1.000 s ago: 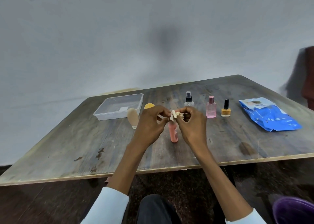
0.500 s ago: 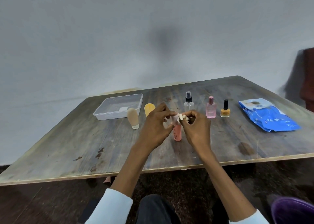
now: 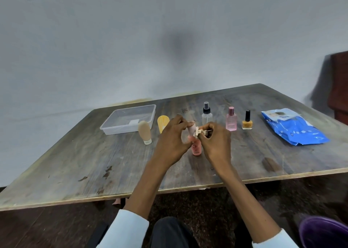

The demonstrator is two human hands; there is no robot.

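Bottle stands behind left hand and right hand pinching white scrap

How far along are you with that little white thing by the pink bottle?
Not much looks finished: the clear tray holds just one small white piece. Right now the left hand and right hand pinch a white wad with a thin stick, near the top of the pink bottle standing on the table. The spray bottle, perfume bottle and nail polish stand untouched, so most probably remains.
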